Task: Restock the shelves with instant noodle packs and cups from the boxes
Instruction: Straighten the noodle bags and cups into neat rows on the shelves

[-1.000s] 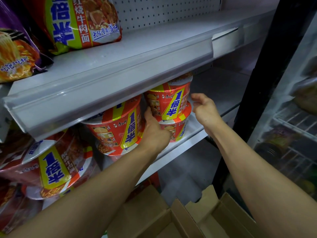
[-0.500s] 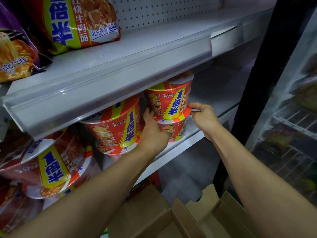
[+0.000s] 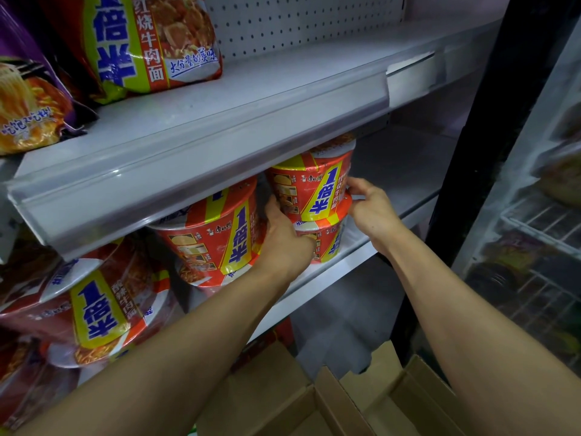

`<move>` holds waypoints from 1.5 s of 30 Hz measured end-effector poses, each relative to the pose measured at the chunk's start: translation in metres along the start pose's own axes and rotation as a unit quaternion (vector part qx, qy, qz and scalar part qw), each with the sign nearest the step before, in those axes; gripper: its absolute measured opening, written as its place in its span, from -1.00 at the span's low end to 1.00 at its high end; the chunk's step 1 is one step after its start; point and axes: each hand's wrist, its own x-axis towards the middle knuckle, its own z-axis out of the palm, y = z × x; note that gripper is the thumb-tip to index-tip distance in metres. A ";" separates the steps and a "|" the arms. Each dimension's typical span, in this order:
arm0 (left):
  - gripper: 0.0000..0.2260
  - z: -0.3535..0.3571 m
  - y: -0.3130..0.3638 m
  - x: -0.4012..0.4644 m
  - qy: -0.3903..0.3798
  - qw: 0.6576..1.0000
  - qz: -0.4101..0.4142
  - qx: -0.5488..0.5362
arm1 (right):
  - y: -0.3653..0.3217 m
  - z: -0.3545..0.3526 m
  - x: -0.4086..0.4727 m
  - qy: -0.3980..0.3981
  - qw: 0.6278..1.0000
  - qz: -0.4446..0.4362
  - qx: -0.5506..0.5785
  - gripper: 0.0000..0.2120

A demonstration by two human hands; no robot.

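Head view: left hand (image 3: 284, 243) and right hand (image 3: 371, 209) grip top cup (image 3: 314, 187); its lid hidden.

Lower shelf (image 3: 342, 262) — stacked noodle cups (image 3: 217, 234).

Left hand (image 3: 283, 243) and right hand (image 3: 372, 212): both bare, no gloves, rings or watch seen. Both forearms bare to the frame edge; no sleeve in view.

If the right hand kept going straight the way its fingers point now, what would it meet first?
The right hand points left, its fingers already at the side of the upper noodle cup stacked on the lower noodle cup. It would press into that upper cup first.
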 end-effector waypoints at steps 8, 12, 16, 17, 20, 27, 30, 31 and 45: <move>-0.14 0.003 -0.007 -0.005 -0.010 0.999 -0.012 0.030 | 0.003 0.003 -0.003 0.020 1.000 0.015 0.017 -0.59; -0.29 0.005 -0.010 -0.008 -0.034 0.998 -0.033 0.031 | 0.009 0.008 -0.006 0.021 1.000 0.017 0.003 -0.61; -0.13 0.004 -0.009 -0.009 -0.031 0.998 -0.023 0.053 | 0.010 0.008 -0.003 0.018 1.000 0.017 -0.004 -0.60; -0.13 0.005 -0.010 -0.008 -0.028 0.998 -0.020 0.057 | 0.010 0.007 -0.003 0.018 1.000 0.018 -0.009 -0.60; -0.13 0.004 -0.012 -0.008 -0.025 0.997 -0.007 0.070 | 0.011 0.007 -0.004 0.018 1.000 0.022 -0.009 -0.60; -0.26 -0.007 -0.021 -0.016 -0.050 0.995 0.012 0.080 | 0.016 0.006 -0.028 0.068 0.995 0.070 -0.005 -0.48; -0.34 -0.015 -0.028 -0.028 -0.064 0.988 0.035 0.136 | 0.022 0.005 -0.052 0.067 0.995 0.056 -0.044 -0.49; -0.34 -0.018 -0.031 -0.032 -0.067 0.984 0.044 0.157 | 0.024 0.005 -0.061 0.060 0.995 0.049 -0.068 -0.48; -0.43 -0.067 -0.099 -0.157 -0.161 0.966 0.019 0.202 | 0.039 0.022 -0.235 0.025 0.963 0.086 -0.256 -0.39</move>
